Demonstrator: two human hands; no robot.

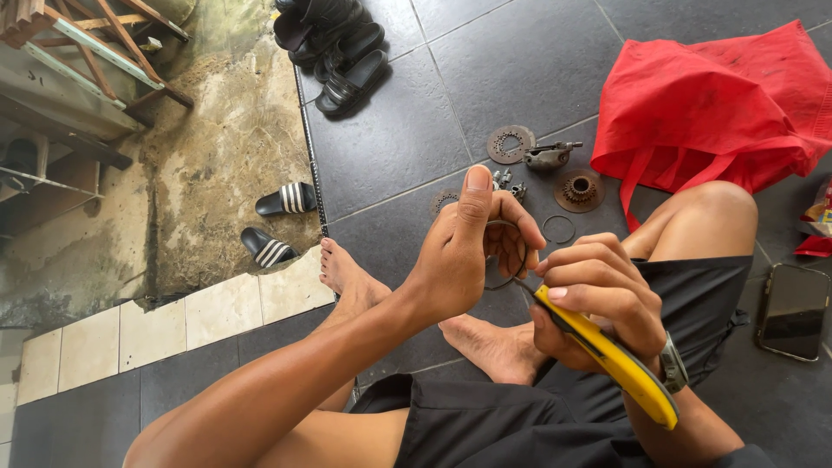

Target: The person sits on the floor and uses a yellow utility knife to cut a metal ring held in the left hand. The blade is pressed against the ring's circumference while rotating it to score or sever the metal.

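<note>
My left hand [472, 247] is raised over my crossed legs, fingers curled around a thin dark ring [507, 282], thumb pointing up. My right hand [598, 295] grips a yellow utility knife [620, 364], with its tip against the ring just below my left fingers. On the dark tiles beyond lie a rusty toothed disc [507, 143], a small metal bracket part [548, 156], a rusty sprocket [579, 189], a thin wire ring [559, 229] and small silver pieces [510, 184].
A red cloth bag [719, 104] lies at the right. A phone [793, 310] rests on the floor by my right knee. Black sandals [342, 52] and striped slides [277, 225] sit near the tile edge; wooden frames [78, 52] stand at top left.
</note>
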